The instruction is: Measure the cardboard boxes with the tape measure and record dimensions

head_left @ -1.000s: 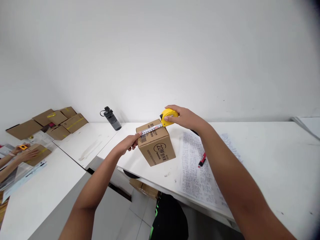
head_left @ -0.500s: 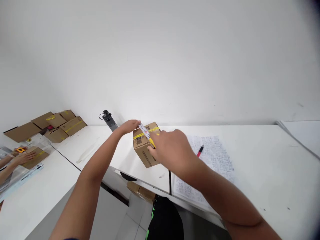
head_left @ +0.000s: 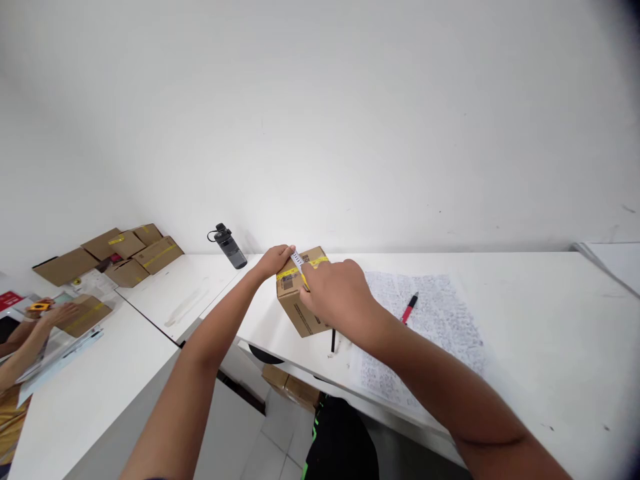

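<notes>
A small cardboard box (head_left: 303,319) with yellow tape across its top stands on the white table. My left hand (head_left: 275,261) is at the box's far left top edge, with its fingertips closed on the end of a white marked measuring strip. That strip belongs to a tape measure (head_left: 298,260) and runs slantwise over the box top. My right hand (head_left: 337,292) is wrapped round the tape measure's body above the right part of the box. Only a bit of yellow shows at its fingers; the rest of the body is hidden.
Right of the box lie handwritten sheets (head_left: 445,333) with a red pen (head_left: 410,309) on them. A dark water bottle (head_left: 231,248) stands near the wall. Several cardboard boxes (head_left: 160,255) are piled at the left, where another person's hands (head_left: 60,313) work at a flat box.
My right hand has come closer to my left, and the visible length of measuring strip is shorter. The view has shifted slightly, showing more of the bottle.
</notes>
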A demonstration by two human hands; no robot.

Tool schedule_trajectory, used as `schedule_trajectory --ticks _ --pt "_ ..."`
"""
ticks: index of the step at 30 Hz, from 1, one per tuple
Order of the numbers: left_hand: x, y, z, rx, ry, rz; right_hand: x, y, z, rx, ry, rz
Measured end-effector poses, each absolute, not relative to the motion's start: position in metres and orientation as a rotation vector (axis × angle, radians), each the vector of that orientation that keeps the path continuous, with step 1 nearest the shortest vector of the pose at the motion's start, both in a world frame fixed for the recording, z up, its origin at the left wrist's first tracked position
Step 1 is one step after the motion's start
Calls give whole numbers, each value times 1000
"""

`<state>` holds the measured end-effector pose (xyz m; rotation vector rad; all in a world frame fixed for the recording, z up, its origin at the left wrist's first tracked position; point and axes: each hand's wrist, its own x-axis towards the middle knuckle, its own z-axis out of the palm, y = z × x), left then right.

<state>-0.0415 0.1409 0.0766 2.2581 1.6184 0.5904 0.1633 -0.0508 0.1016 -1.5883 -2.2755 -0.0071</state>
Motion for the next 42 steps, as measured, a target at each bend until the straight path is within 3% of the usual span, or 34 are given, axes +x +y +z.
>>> schedule_trajectory --ticks 6,11,19,28,34,42 --pt "-16 93 125 2280 1430 909 215 -32 101 -1606 -1993 -143" --pt "25 31 151 2415 1380 773 231 -8 93 -1408 -1821 -379" --pt "0 44 89 2579 1430 339 236 -3 94 -1357 -1695 -344" --pt "-109 17 33 2283 1348 888 203 39 69 -1013 -1987 204" --pt "-92 16 39 2299 1244 785 182 52 50 -750 -1927 254" --pt "-63 27 49 2430 1105 704 191 54 46 -755 -1862 338"
